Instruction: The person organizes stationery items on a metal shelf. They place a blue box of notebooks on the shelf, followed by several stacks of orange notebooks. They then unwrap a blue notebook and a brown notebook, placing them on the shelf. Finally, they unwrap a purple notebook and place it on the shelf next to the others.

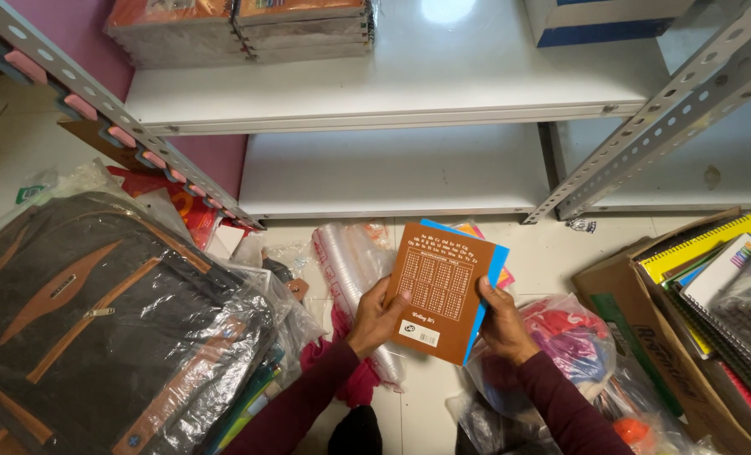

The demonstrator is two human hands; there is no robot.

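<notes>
Both hands hold a small stack of thin exercise books (439,291) in front of the shelving. The top book has a brown back cover with a printed table; blue, pink and orange covers peek out behind it. My left hand (377,318) grips the stack's lower left edge with the thumb on the cover. On the right edge, my right hand (502,324) holds the stack with fingers behind it. Both sleeves are dark maroon.
White metal shelves (392,168) stand ahead, with wrapped stacks of books (241,29) on the upper one. A dark backpack in plastic wrap (97,320) lies left. A cardboard box of spiral notebooks (704,295) sits right. Plastic bags (569,345) and wrapped cups (350,261) litter the floor.
</notes>
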